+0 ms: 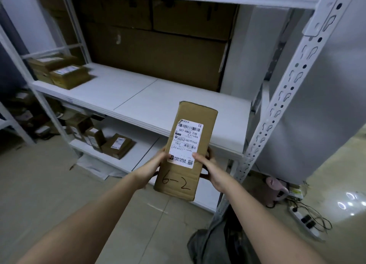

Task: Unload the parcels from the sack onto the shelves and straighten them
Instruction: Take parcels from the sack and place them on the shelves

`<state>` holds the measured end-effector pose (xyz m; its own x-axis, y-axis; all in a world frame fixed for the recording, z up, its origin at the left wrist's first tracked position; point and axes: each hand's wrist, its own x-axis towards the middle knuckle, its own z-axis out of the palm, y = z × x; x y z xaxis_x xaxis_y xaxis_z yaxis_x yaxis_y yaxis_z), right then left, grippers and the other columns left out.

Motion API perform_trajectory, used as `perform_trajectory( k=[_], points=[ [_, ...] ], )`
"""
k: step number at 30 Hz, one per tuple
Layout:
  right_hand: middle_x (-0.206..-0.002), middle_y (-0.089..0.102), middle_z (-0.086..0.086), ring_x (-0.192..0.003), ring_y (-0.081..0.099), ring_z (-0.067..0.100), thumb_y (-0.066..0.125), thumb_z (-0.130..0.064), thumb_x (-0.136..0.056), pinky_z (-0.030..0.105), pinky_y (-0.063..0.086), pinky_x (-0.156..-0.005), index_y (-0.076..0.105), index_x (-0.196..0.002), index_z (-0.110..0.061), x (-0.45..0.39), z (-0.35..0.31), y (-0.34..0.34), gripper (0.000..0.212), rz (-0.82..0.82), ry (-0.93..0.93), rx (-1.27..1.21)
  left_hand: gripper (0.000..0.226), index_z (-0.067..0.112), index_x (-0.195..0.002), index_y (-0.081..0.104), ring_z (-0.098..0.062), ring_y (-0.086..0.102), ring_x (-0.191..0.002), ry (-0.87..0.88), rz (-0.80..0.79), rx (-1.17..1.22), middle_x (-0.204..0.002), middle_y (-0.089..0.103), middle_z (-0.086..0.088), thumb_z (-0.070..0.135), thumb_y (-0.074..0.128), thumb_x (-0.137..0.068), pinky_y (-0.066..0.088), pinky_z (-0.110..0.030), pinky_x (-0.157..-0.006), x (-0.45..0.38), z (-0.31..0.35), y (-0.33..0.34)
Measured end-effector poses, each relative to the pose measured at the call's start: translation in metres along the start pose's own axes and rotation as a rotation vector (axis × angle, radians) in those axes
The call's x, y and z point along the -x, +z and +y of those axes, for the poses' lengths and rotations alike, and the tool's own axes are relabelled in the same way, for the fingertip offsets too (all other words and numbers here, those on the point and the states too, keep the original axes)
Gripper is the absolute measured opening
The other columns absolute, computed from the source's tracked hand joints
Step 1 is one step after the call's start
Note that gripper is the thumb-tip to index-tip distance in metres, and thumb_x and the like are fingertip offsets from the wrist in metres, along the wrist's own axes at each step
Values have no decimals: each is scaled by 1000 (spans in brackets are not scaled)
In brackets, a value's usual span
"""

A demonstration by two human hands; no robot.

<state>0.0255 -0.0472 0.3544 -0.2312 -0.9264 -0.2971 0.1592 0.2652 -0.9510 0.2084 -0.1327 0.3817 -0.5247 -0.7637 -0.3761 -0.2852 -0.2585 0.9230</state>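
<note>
A long brown cardboard parcel [193, 115] with a white shipping label and "6-2" handwritten on it is held in the air in front of the middle shelf [138, 97]. My left hand [152, 166] grips its left side and my right hand [210, 168] grips its right side, thumb on the label. The dark grey sack [215, 242] lies on the floor below, by the shelf post. Two parcels [67, 75] sit at the left end of the middle shelf.
Several small parcels [103, 139] stand on the lower shelf at the left. Large cardboard boxes [158, 51] fill the back of the shelving. A white perforated upright [287, 89] rises at the right. A power strip and cables [305, 218] lie on the floor at the right.
</note>
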Motion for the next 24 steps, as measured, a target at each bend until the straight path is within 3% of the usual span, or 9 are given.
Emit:
perform_trajectory(
  k=[2, 4, 7, 11, 15, 18, 22, 24],
  points=[
    [-135, 51, -9, -118, 53, 12, 83, -46, -61, 43, 50, -96, 16, -148, -36, -7, -8, 7, 110, 17, -48, 71, 37, 45, -118, 55, -13, 57, -108, 27, -40, -48, -119, 64, 7, 42, 48, -82, 44, -30, -90, 10, 7, -12],
    [-138, 45, -5, -121, 48, 13, 84, -42, -58, 44, 43, -105, 10, -147, -36, -14, -19, 18, 116, 16, -101, 118, 23, 49, -106, 57, -10, 59, -103, 39, -20, -66, -111, 64, 13, 46, 51, -83, 46, -26, -81, 14, 10, -31],
    [-142, 40, -1, -125, 41, 13, 85, -40, -60, 37, 38, -107, 7, -148, -35, -29, -32, 43, 118, 22, -166, 195, 22, 42, -113, 53, -8, 58, -101, 65, 55, -84, -113, 62, 9, 33, 51, -93, 46, -23, -74, 5, 17, -56],
    [-148, 35, 1, -135, 37, 19, 86, -31, -66, 45, 35, -112, 7, -148, -33, -61, -44, 86, 114, 10, -228, 261, 26, 36, -119, 51, 0, 60, -87, 93, 108, -68, -101, 63, 14, 24, 48, -96, 47, -13, -56, -5, 24, -100],
    [-147, 37, 2, -133, 40, 21, 87, -30, -66, 46, 37, -111, 10, -149, -29, -100, -58, 134, 113, 27, -265, 269, 28, 29, -126, 44, -3, 56, -71, 120, 154, -85, -95, 60, 9, 24, 45, -99, 43, -12, -46, -19, 34, -152],
    [-147, 36, 2, -133, 40, 21, 88, -34, -64, 45, 38, -110, 12, -148, -30, -146, -70, 197, 113, 50, -296, 299, 26, 23, -125, 43, 1, 62, -73, 132, 187, -45, -98, 60, 8, 19, 45, -99, 46, -11, -48, -40, 39, -224],
    [-147, 36, 2, -132, 40, 20, 90, -36, -61, 45, 38, -110, 13, -147, -31, -198, -79, 273, 116, 79, -306, 280, 38, 17, -136, 41, -8, 56, -92, 129, 190, -133, -121, 57, -1, 19, 47, -98, 44, -14, -62, -59, 55, -314],
    [-146, 35, 1, -132, 39, 18, 90, -37, -59, 44, 38, -110, 13, -147, -31, -222, -86, 310, 117, 88, -308, 283, 41, 13, -137, 43, -16, 55, -109, 161, 191, -186, -131, 56, -4, 19, 50, -97, 48, -21, -80, -71, 61, -359]
  ],
)
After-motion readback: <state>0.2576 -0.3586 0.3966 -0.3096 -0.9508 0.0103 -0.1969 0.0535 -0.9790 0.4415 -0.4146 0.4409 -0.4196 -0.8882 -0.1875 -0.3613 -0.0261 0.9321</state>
